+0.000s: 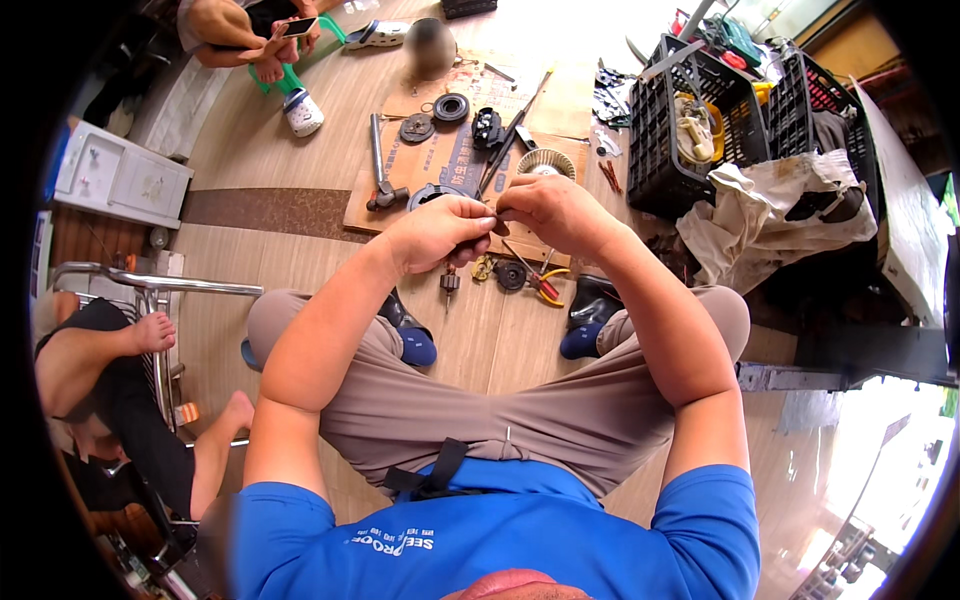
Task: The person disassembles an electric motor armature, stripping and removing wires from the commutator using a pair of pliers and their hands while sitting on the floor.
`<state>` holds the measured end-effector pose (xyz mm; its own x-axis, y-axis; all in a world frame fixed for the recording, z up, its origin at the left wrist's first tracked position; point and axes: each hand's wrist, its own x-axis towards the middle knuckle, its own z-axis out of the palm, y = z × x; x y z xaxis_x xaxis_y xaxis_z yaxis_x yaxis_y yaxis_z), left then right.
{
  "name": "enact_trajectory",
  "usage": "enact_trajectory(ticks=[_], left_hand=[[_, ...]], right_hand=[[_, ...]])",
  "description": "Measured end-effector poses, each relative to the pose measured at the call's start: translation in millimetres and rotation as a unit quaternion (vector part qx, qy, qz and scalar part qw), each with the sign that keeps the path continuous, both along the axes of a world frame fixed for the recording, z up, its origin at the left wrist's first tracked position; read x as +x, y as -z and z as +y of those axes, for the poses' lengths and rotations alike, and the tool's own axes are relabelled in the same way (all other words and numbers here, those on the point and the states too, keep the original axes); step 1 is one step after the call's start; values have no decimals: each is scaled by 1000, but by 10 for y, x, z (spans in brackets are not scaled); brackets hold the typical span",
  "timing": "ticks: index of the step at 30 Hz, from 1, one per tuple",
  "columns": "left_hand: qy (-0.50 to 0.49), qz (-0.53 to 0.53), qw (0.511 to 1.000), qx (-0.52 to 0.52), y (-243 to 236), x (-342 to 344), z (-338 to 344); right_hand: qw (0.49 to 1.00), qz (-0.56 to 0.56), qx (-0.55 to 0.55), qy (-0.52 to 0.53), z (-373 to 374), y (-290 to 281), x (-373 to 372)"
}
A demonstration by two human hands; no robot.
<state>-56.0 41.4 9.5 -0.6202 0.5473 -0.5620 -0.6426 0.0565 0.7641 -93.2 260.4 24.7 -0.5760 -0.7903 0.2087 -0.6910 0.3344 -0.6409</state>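
Note:
My left hand (438,235) and my right hand (556,212) meet over the near edge of a cardboard sheet (360,212). Between their fingertips is a small dark piece (501,227), too small to name; both hands are closed in a pinch on it. Just beyond the right hand sits a pale finned fan wheel (546,160). A grey ring-shaped part (432,192) lies partly behind the left hand. Below the hands are a drill chuck (450,283), a round black part (512,275) and pliers (549,291) with red and yellow handles.
A hammer (378,165), a black ring (451,107), a round grey disc (417,127) and a black motor-like part (488,128) lie on the cardboard. Black crates (665,150) and a pale cloth (760,215) stand right. Other people sit at the left, one holding a phone (299,28).

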Motion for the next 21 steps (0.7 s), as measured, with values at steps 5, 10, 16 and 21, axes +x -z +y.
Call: enact_trajectory(ticks=[5, 10, 16, 21], left_hand=[[-57, 4, 998, -2, -55, -7, 61], [-73, -8, 997, 15, -48, -6, 63], [-56, 79, 995, -34, 24, -3, 91], [-72, 151, 983, -75, -66, 63, 174]], right_hand=[[997, 58, -11, 54, 49, 76, -50], [995, 71, 5, 71, 75, 105, -76], [996, 70, -11, 60, 91, 122, -90], [997, 63, -14, 47, 98, 103, -86]])
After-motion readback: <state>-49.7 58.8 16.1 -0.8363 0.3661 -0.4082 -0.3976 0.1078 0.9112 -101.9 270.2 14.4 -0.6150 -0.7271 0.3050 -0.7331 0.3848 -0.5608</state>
